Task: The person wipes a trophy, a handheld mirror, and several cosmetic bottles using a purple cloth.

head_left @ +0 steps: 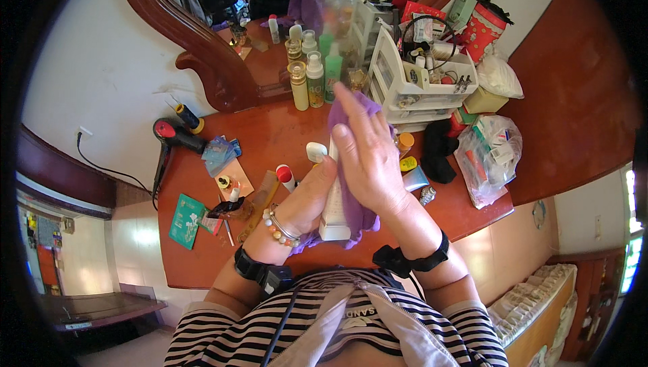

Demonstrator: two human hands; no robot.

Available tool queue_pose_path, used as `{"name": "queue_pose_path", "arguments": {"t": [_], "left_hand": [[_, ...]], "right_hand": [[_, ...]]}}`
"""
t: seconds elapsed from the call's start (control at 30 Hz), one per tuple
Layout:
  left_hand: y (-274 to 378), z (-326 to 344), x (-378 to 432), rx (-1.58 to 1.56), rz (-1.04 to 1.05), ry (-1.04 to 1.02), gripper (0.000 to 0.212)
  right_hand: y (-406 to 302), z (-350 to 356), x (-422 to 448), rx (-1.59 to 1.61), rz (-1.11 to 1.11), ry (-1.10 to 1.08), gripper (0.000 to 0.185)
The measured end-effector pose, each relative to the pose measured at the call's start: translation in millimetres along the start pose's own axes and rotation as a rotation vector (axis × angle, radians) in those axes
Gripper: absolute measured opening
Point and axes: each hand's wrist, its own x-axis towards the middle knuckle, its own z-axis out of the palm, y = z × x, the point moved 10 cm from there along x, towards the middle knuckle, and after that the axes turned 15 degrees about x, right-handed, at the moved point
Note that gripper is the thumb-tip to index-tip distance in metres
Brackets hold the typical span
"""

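A long white square-based container (334,221), perhaps a bottle or a tube, is tilted in front of me above the dressing table. My left hand (307,196) grips its left side, thumb pointing up along it. A purple cloth (357,210) lies along the container's right side and hangs below it. My right hand (370,157) presses the cloth against the container with its fingers stretched out forward. Behind the hands stands a white cap-like piece (317,152). Both palms and part of the container are hidden.
On the wooden dressing table (253,131) stand several bottles (315,79) before a mirror (278,38). A white drawer organizer (422,86) and a plastic bag (491,157) are at right. A hair dryer (177,136), green packet (184,220) and wooden comb (258,207) lie left.
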Motion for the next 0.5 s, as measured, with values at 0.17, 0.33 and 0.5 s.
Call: {"name": "queue_pose_path", "arguments": {"t": [0.17, 0.33, 0.5], "left_hand": [[15, -2, -3, 0.055, -0.007, 0.133, 0.071], [22, -16, 4, -0.196, -0.022, 0.271, 0.058], [18, -46, 9, -0.068, 0.111, 0.345, 0.041]], "right_hand": [[31, -16, -14, 0.394, 0.038, 0.255, 0.045], [45, -4, -36, 0.46, 0.209, 0.217, 0.035], [-13, 13, -70, 0.304, -0.142, 0.019, 0.047]]}}
